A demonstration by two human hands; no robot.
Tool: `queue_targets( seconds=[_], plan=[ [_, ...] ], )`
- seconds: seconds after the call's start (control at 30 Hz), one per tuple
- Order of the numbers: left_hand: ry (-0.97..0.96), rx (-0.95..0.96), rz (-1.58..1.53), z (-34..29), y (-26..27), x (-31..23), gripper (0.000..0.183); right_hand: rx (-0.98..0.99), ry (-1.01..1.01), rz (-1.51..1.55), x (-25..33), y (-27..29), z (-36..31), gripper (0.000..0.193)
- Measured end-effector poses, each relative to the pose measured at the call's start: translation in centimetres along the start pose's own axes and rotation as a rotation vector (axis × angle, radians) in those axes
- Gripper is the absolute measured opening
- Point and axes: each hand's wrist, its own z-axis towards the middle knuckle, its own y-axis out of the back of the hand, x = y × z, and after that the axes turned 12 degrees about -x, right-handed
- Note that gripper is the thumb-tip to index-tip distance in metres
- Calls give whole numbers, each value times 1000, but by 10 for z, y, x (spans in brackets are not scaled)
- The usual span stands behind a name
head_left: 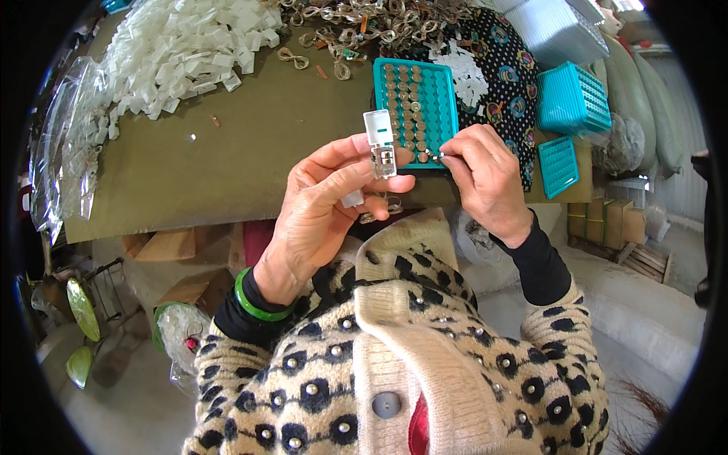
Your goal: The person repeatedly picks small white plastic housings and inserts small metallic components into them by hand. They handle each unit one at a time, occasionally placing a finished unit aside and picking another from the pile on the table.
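Observation:
My left hand (315,193) grips a small clear-and-white plastic battery case (384,161) between thumb and fingers. Its white lid (377,125) stands open at the top, and shiny metal shows inside the case. Below it, a loop of thin wire (390,205) hangs by the fingertips, beside a white piece partly hidden by the fingers. My right hand (485,167) is closed in a pinch on small shiny button cells (434,155) over the near right corner of a teal tray (453,98). Several round button cells (404,91) sit in rows in the tray's left and middle columns.
A heap of white plastic cases (189,49) covers the table's far left, beside clear plastic bags (64,144). Bundled wires (371,26) lie at the back. To the right are black patterned cloth (508,83), white pieces (459,72), stacked teal trays (572,98) and a single tray (559,167).

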Motion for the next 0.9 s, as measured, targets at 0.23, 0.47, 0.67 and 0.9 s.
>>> queue_targets(
  seconds=[0.23, 0.47, 0.67, 0.9],
  plan=[
    [14, 28, -53, 2, 3, 5, 30, -171, -74, 309, 33, -12, 17, 16],
    [17, -18, -112, 1, 5, 6, 30, -305, 41, 239, 41, -36, 20, 24],
    [19, -1, -157, -1, 5, 8, 26, -300, 95, 239, 40, -41, 21, 27],
    [-40, 23, -136, -1, 8, 7, 23, -38, -153, 550, 41, -29, 26, 15]
  ],
)
